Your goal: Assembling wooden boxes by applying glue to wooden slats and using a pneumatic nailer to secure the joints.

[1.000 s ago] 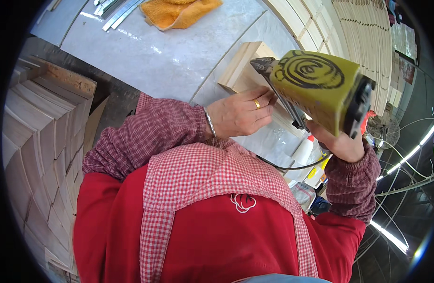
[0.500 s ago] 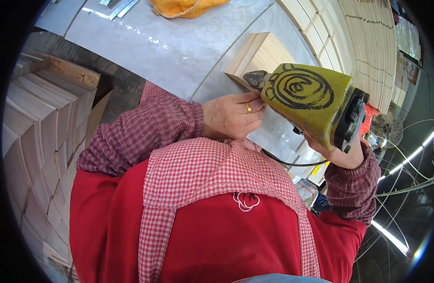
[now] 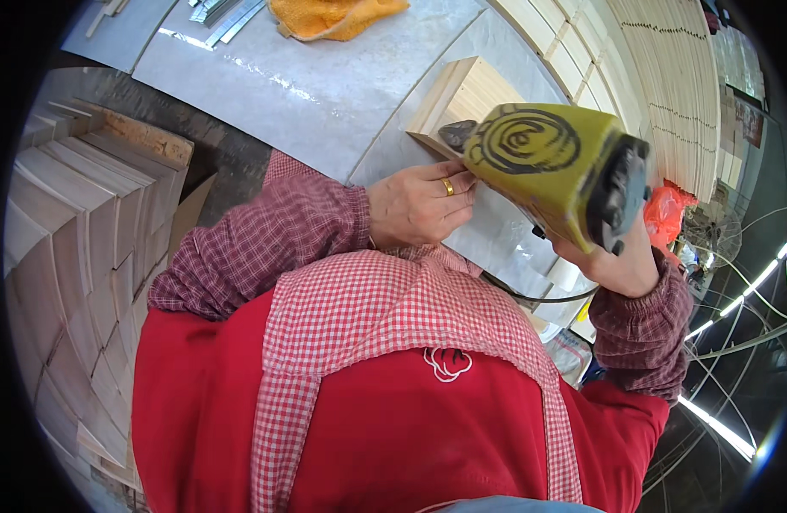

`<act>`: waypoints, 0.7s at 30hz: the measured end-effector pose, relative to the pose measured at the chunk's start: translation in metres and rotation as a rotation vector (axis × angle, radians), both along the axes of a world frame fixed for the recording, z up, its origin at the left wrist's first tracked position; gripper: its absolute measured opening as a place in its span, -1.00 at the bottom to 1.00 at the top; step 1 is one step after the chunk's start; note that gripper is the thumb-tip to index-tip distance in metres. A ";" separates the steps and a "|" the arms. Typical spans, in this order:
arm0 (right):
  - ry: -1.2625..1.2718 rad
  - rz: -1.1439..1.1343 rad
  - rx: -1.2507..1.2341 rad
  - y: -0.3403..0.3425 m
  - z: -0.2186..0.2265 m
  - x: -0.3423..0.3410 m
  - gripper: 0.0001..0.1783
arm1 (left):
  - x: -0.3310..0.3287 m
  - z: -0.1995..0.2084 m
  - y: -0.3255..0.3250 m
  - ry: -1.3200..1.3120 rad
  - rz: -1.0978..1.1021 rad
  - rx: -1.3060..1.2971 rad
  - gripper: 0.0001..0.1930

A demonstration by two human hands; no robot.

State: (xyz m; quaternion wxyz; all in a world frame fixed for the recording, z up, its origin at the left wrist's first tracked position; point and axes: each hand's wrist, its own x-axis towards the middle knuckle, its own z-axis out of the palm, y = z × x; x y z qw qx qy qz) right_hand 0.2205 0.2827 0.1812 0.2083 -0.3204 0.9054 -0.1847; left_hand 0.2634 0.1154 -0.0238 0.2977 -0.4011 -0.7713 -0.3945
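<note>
A yellow-green nail gun (image 3: pixel 539 162) with black ring drawings on its top is held up in my right hand (image 3: pixel 620 261), whose fingers wrap its grip beneath the body. The gun's dark nose lies over the near part of a pale wooden box (image 3: pixel 479 96); whether it touches the wood I cannot tell. My left hand (image 3: pixel 421 205), with a gold ring, is closed at the box's near edge, thumb and index finger against it. The gun covers part of the box and those fingertips. A black hose (image 3: pixel 547 299) runs below the gun.
Metal strips of staples or nails (image 3: pixel 231 19) and an orange cloth (image 3: pixel 338 15) lie on the grey worktop (image 3: pixel 265 85). Stacked wooden boards rise at far right (image 3: pixel 667 94) and left (image 3: pixel 86 222). A red plastic bag (image 3: pixel 664 218) hangs beyond my right hand.
The nail gun has shifted a little left, its nose further over the box. My left hand stays at the box's near edge. The whole view has turned slightly.
</note>
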 end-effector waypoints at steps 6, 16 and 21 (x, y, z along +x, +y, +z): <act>0.008 -0.664 -0.210 0.057 0.009 0.045 -0.55 | -0.009 0.014 0.003 0.040 0.018 -0.022 -0.94; 0.317 -1.298 0.074 0.212 -0.017 0.116 -0.62 | -0.003 0.044 0.004 -0.034 -0.020 -0.191 -0.89; 0.415 -1.456 0.239 0.277 -0.057 0.129 -0.56 | -0.020 0.055 0.008 -0.091 -0.073 -0.258 -0.83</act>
